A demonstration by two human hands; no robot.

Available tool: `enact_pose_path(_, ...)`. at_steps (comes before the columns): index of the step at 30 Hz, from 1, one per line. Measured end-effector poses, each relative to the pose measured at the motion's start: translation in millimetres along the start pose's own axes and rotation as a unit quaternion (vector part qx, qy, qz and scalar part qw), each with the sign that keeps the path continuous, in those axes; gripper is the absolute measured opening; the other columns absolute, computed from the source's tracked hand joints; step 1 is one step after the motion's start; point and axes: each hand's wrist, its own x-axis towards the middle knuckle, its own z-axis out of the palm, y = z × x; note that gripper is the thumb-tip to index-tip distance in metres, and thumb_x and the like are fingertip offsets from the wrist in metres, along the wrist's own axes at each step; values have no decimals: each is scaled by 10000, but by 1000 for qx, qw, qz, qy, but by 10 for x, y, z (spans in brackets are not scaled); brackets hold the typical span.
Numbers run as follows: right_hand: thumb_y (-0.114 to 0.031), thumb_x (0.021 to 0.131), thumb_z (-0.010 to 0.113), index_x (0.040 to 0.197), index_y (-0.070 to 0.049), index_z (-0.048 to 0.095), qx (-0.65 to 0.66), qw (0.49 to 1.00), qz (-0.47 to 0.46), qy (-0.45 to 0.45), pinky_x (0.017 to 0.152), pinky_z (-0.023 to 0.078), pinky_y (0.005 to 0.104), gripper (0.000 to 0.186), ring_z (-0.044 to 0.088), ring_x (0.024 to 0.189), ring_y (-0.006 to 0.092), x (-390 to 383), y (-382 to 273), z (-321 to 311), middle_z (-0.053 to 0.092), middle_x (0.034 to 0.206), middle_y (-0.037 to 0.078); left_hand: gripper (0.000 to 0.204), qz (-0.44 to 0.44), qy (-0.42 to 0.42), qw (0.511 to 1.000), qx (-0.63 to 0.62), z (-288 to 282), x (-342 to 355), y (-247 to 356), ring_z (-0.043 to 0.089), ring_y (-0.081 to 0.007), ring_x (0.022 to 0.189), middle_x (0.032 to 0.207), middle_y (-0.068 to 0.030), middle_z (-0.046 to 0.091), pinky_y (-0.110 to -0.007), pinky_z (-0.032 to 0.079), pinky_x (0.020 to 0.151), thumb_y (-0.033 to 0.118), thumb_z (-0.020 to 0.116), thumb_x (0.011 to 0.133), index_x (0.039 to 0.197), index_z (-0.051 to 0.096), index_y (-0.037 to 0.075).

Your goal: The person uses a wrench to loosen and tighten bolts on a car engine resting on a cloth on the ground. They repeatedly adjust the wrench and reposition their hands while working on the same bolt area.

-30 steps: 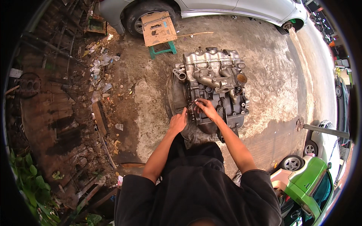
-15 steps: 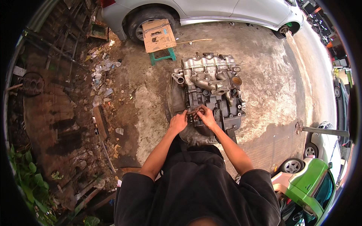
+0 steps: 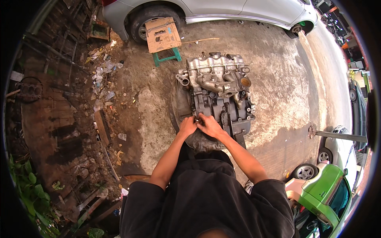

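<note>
An engine (image 3: 214, 104) rests on the ground in front of me, with a silver ribbed top cover (image 3: 214, 63), a cast intake manifold (image 3: 216, 84) and a dark block. My left hand (image 3: 188, 126) is at the block's near left edge, fingers closed. Beside it, my right hand (image 3: 210, 127) reaches over the same edge with its fingertips bent down toward the left ones. The two hands almost meet there. Whatever lies between the fingertips is small and mostly hidden; I cannot make it out. A dark round tyre-like support (image 3: 178, 104) shows under the engine's left side.
Beyond the engine, a green stool (image 3: 166, 56) carries a flattened piece of cardboard (image 3: 163, 35) beside a silver car (image 3: 214, 8). Scattered litter (image 3: 104, 75) and a wooden plank (image 3: 102, 127) lie at left. A metal post (image 3: 341, 137) and a green vehicle (image 3: 326, 186) are at right.
My right hand has turned lower and its fingers point down at the engine's edge instead of being raised. The left hand stays by the same edge. The whole view has shifted slightly.
</note>
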Motion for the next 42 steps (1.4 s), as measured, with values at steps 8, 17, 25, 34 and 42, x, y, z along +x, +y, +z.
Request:
enact_pose_path(8,-118,871,663,1122,35,552,0,998,56,20,746,542,484,315,678,856,444,54,-101,108,699,871,249,367,17,43,999,2,116,43,-101,686,-383,950,996,-195,727,-497,567,840,177,609,942,1291,638,69)
enact_pose_path(17,-167,1013,554,1163,10,541,56,995,44,74,672,514,434,233,676,722,399,4,141,36,666,745,226,383,38,20,999,16,61,-40,-109,667,-397,738,804,-235,680,-484,566,710,180,516,1004,1311,532,-50)
enact_pose_path(25,-143,1014,507,1154,-5,546,-77,992,60,82,718,482,500,201,620,829,474,-450,617,-339,627,863,278,358,106,36,989,99,14,-65,-218,667,-425,790,813,-281,650,-494,549,714,136,546,963,1243,502,-83)
enact_pose_path(34,-72,938,542,1096,30,565,-180,979,-50,80,959,478,490,190,603,1017,438,-434,882,-124,645,974,244,286,201,-1,963,179,39,9,-401,641,-449,996,1008,-277,651,-509,544,867,174,538,992,1182,488,-32)
enact_pose_path(42,-62,930,545,1123,33,578,-178,978,-52,92,956,485,490,218,602,1016,440,-437,932,-109,646,996,248,253,205,-109,963,135,-98,248,-516,639,-451,1010,1070,-248,653,-519,536,863,201,530,1013,1163,555,-1)
